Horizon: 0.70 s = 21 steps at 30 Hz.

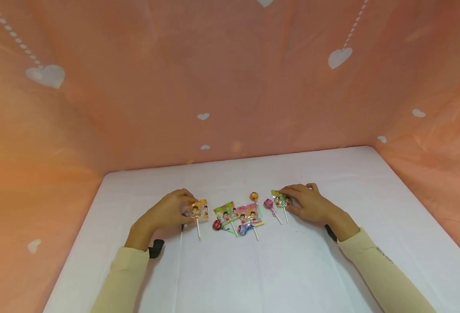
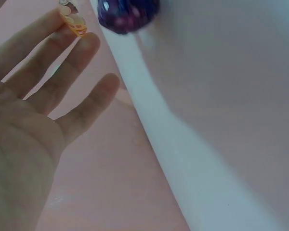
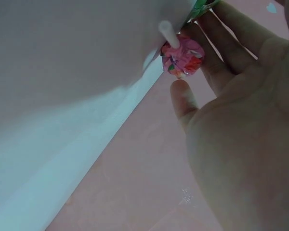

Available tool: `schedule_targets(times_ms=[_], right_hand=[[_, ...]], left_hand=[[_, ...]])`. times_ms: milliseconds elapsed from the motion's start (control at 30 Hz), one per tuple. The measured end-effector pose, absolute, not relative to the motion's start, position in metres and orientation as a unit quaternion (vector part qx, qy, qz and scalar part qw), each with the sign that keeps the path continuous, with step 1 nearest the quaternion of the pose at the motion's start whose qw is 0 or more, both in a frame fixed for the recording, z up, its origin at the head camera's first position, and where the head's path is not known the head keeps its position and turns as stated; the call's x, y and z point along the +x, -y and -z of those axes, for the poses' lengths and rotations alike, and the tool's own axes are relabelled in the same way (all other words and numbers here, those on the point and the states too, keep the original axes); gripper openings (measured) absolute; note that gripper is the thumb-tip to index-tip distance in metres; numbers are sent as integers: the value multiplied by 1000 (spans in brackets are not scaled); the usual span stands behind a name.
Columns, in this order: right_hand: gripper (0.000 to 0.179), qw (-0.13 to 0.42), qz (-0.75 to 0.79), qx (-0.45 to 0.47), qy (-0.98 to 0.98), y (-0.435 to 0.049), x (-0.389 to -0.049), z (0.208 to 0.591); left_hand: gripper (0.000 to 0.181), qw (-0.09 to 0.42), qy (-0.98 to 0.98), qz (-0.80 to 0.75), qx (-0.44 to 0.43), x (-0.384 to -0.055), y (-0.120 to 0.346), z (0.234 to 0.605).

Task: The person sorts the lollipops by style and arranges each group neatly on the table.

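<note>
My left hand pinches the edge of a flat lollipop in an orange picture wrapper, its white stick pointing toward me. In the left wrist view this wrapper shows at the fingertips, beside a round purple-wrapped lollipop. My right hand holds a flat lollipop in a green picture wrapper by its right side, the stick hanging below the fingers. Close to its left lies a round pink lollipop, also in the right wrist view as a pink-and-red ball beside the fingers.
Between the hands lie more lollipops on the white table: a green flat one, a pink flat one, a red ball, a blue one and an orange one. Peach cloth rises behind the far edge.
</note>
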State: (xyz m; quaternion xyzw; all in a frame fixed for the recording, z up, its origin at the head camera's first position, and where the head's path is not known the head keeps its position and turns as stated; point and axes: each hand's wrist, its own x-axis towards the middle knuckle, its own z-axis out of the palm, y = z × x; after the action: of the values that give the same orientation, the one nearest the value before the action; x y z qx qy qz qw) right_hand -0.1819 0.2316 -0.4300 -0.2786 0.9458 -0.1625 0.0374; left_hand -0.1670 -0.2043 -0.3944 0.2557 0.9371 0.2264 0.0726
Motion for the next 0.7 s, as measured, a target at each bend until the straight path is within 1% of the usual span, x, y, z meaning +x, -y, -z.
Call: schedule_targets(times_ms=[267, 533, 700], right_hand=[[50, 31, 159, -277, -947, -230, -179, 432], [50, 22, 155, -280, -947, -229, -178, 436], [50, 18, 152, -278, -948, -229, -178, 433]], left_hand=[[49, 103, -931, -262, 233, -188, 212, 396], [54, 123, -931, -258, 226, -214, 220, 403], [54, 126, -930, -261, 227, -230, 221, 407]])
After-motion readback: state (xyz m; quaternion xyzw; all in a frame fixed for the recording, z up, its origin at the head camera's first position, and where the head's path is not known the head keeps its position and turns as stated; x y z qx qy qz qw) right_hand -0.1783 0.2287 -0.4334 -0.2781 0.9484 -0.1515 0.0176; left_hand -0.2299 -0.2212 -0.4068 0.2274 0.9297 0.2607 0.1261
